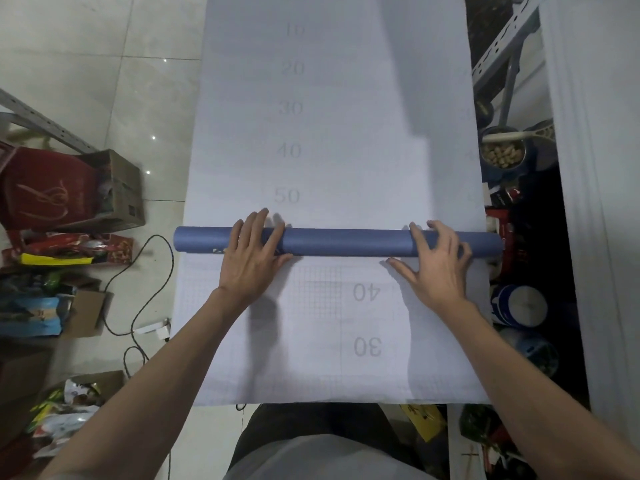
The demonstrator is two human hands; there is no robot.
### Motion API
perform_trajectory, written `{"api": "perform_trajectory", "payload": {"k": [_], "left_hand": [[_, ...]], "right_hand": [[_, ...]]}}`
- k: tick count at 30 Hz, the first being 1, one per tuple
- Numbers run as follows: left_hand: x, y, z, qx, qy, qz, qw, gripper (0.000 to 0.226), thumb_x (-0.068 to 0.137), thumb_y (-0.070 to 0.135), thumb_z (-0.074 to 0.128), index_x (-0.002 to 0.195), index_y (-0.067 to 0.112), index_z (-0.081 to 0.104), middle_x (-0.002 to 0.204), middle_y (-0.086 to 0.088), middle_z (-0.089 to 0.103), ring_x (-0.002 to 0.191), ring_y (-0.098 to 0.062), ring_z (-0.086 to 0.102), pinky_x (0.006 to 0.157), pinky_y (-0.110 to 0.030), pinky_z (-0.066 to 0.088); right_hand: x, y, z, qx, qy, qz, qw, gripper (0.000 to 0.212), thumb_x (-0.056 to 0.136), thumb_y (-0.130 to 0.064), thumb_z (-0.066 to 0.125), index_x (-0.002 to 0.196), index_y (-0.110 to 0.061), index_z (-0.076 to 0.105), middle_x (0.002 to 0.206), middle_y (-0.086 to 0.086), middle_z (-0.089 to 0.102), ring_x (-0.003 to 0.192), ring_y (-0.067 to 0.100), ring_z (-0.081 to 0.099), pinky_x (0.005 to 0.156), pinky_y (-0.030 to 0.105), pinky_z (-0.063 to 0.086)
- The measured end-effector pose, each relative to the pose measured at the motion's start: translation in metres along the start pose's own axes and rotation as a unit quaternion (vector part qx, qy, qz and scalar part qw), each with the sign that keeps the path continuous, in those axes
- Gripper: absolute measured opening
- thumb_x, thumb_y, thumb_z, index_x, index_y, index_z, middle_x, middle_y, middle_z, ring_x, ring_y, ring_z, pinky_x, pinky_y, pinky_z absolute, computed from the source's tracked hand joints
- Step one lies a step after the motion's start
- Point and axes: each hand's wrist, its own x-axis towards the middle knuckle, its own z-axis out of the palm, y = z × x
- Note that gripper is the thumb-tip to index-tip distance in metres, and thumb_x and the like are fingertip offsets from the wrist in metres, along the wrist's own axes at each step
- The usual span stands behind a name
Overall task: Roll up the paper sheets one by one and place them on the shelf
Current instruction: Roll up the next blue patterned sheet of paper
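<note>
A long white paper sheet (332, 116) with a faint grid and grey numbers lies flat on the floor, stretching away from me. Across its middle lies a blue roll (346, 241) of rolled-up sheet, running left to right. My left hand (251, 258) rests palm-down on the roll's left part, fingers straight over its top. My right hand (434, 261) presses on the roll's right part, fingers bent over it and thumb spread on the sheet. Another white gridded sheet (311, 341) lies beneath, between the roll and my body.
Left on the tiled floor are a cardboard box (117, 188), a red bag (45, 188), snack packets and a black cable (138, 306). Right of the sheet stand a metal shelf frame (502, 46), a bowl of nuts (502, 155) and tins.
</note>
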Motion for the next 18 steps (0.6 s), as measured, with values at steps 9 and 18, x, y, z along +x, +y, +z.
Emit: {"api": "perform_trajectory", "payload": {"k": [9,18], "left_hand": [[0.012,-0.011,0.006,-0.008,0.02,0.025,0.999,0.051,0.103,0.055,0.038,0.115,0.012,0.061,0.095,-0.009,0.065,0.081,-0.033,0.059,0.09,-0.047,0.045],[0.02,-0.009,0.008,0.011,0.015,-0.006,1.0,0.055,0.099,0.056,0.047,0.127,0.01,0.063,0.108,-0.016,0.063,0.09,-0.038,0.059,0.094,-0.051,0.042]], "right_hand": [[0.01,0.007,0.0,-0.001,0.007,0.018,1.0,0.051,0.095,-0.061,0.042,0.118,-0.017,0.058,0.115,0.005,0.062,0.116,0.024,0.043,0.098,0.049,0.03],[0.013,0.0,-0.001,-0.021,0.018,0.013,1.0,0.067,0.09,-0.068,0.046,0.132,-0.018,0.059,0.128,0.008,0.057,0.121,0.031,0.045,0.095,0.051,0.029]]}}
